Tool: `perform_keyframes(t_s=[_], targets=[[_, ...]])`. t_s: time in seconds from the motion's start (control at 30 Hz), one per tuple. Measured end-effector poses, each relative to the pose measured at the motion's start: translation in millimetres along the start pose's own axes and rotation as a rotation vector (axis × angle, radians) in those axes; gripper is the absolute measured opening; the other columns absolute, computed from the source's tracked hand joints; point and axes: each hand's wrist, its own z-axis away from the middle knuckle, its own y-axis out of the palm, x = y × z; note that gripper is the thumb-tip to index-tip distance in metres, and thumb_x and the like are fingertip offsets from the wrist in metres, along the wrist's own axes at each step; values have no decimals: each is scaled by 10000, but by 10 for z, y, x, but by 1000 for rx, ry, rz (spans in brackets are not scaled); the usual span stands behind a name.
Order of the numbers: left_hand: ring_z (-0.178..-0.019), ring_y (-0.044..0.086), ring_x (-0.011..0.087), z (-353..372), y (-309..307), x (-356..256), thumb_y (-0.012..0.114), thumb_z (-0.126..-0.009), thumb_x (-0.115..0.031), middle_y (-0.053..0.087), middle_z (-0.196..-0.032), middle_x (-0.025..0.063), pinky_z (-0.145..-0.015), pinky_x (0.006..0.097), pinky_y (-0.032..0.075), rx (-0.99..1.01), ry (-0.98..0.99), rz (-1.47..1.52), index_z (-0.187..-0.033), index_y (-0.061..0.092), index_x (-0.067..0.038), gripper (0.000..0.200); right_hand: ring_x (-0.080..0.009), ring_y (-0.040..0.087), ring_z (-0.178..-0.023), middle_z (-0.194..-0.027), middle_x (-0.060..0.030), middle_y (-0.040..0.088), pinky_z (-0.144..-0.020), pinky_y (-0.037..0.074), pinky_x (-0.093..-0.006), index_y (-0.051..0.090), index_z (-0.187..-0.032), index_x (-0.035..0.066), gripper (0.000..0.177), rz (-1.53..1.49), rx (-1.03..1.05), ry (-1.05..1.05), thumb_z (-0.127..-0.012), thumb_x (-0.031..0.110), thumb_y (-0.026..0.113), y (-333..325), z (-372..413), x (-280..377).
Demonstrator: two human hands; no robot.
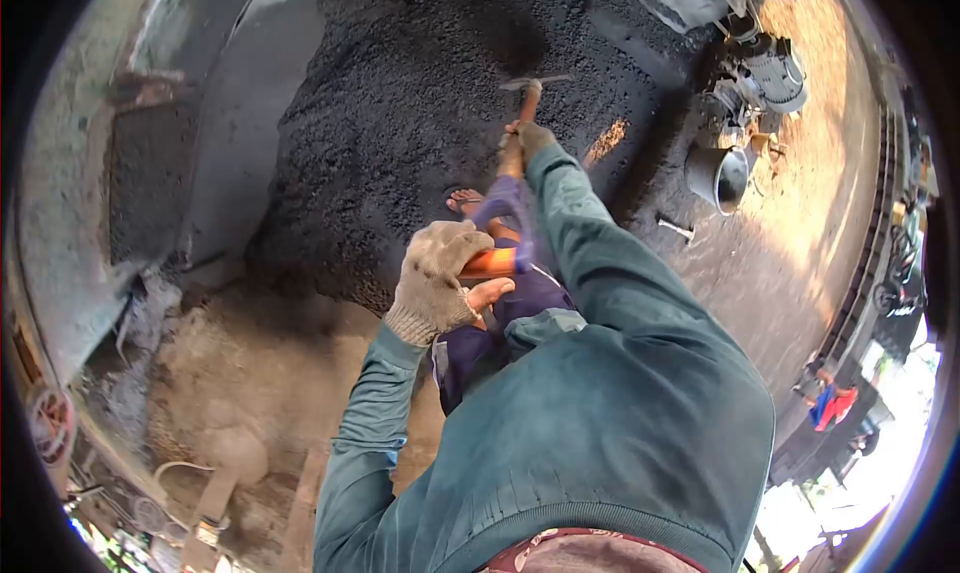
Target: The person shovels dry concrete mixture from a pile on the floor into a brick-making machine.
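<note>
A shovel with an orange grip (490, 264), a purple D-shaped yoke and a brown shaft (512, 159) reaches forward from my body. My left hand (435, 273), in a worn knit glove with the thumb tip bare, is closed at the grip. Farther down, my gloved right hand (530, 141) wraps around the shaft. The blade's upper edge (535, 82) shows as a thin line against a dark grainy heap (400, 123); the rest of the blade blends into the dark material. My sandalled foot (465, 201) stands at the heap beside the shaft.
A pale wall (225, 123) borders the heap on the left. To the right stand a metal bucket (718, 178), metal machine parts (775, 78) and a large grey container (683, 1). A short metal piece (676, 230) lies on the floor. Wooden planks (212, 508) lie at lower left.
</note>
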Motion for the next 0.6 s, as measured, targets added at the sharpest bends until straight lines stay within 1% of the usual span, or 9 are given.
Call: perform_keyframes(t_s=[0.07,0.13,0.23,0.33,0.43,0.5,0.53,0.57,0.6], targets=[[-959,680,352,-10,65,99,817,-744,-418,694,-1040,161,-898,438,526,18,-105,-41,-1025,698,-26,496,-290,602,-587,-710,-110,601,-528,511,-456,566,-910,91,116,93,35,2,-963,193,554,-410,-70,173],[-1004,682,341,147,31,286,767,-828,-382,691,-1078,180,-898,413,531,103,-466,97,-1075,687,-17,449,-316,644,-648,-754,-123,633,-565,527,-479,564,-939,79,124,143,45,19,-959,201,562,-770,28,274],[-914,686,321,721,47,816,732,-879,-367,701,-1027,158,-825,387,545,156,-744,57,-1077,672,-3,419,-327,675,-714,-825,-131,655,-629,545,-484,546,-980,70,122,781,-157,-39,-965,189,564,-1319,-125,147],[-796,696,295,1585,82,1490,704,-915,-373,709,-952,147,-698,402,556,196,-1022,166,-1095,659,-12,406,-321,691,-751,-887,-124,668,-677,552,-471,524,-1056,102,125,1323,-288,-281,-958,150,584,-1723,58,25],[-691,674,278,2558,131,2145,677,-935,-380,685,-873,117,-587,422,537,-64,-1534,679,-1118,637,-49,380,-283,689,-737,-863,-95,644,-672,548,-432,508,-1109,165,201,1386,-226,-239,-942,124,611,-1972,211,-176],[-666,644,265,2925,36,2198,674,-928,-413,631,-815,77,-601,409,535,-203,-1692,685,-1139,600,-70,409,-251,609,-570,-749,-95,593,-512,524,-446,529,-1146,128,213,1111,-213,-61,-947,141,606,-2070,439,-509],[-654,629,258,3101,18,2232,673,-925,-429,603,-786,58,-607,403,534,-270,-1771,691,-1149,582,-81,424,-250,618,-556,-734,-79,582,-483,520,-448,513,-1099,166,188,1067,-240,-25,-944,133,614,-1967,856,-677],[-688,631,272,3335,-32,2324,644,-926,-466,613,-848,72,-637,456,528,-240,-1780,691,-1117,587,-91,424,-249,627,-542,-719,-64,570,-455,516,-449,496,-1051,203,185,1023,-268,10,-940,125,622,-1770,1375,-804],[-646,623,262,3590,-136,2454,636,-936,-438,614,-836,78,-580,436,516,-235,-1781,771,-1109,589,-95,387,-257,595,-475,-665,-72,544,-386,493,-465,493,-1013,197,162,908,-304,72,-939,128,619,-1659,1794,-1047]])
